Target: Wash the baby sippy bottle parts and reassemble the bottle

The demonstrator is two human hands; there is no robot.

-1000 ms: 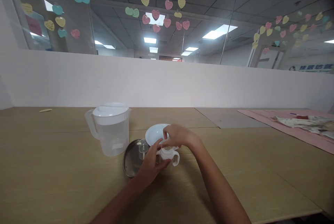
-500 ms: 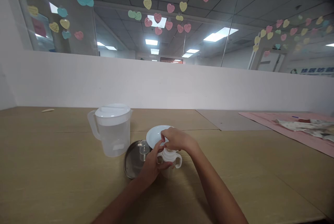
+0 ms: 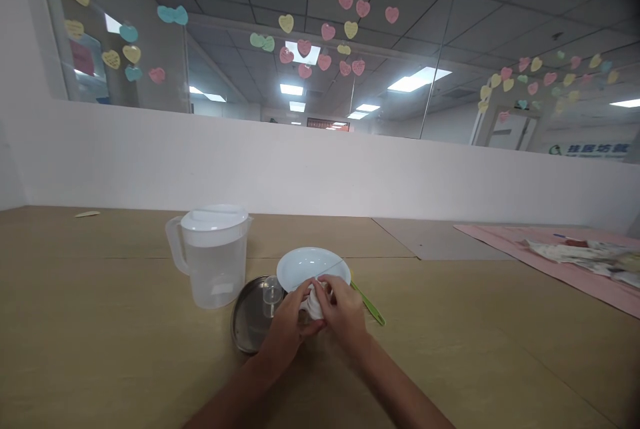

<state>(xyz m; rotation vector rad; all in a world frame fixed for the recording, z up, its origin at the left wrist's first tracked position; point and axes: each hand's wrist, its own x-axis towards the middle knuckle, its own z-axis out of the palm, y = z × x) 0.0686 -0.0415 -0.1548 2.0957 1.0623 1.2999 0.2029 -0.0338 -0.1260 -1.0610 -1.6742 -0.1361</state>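
Both my hands are wrapped round a small white two-handled cup [image 3: 313,305] on the wooden table [image 3: 100,349]. My left hand [image 3: 285,329] grips its left side. My right hand [image 3: 343,312] covers its top and right side, so little of the cup shows. Just behind the hands lies a white plate [image 3: 310,265]. To the left of the cup sits a round metal dish [image 3: 247,325] with a small clear cap [image 3: 273,292] standing on it. A green utensil [image 3: 370,305] lies to the right of my right hand.
A clear lidded plastic pitcher [image 3: 213,255] holding water stands at the left. A pink cloth [image 3: 575,259] with items on it lies at the far right. A white partition [image 3: 320,169] runs behind the table.
My right hand has come down from the cup's top to close over its right side, hiding the handle. The green utensil now shows. The camera has tilted slightly.
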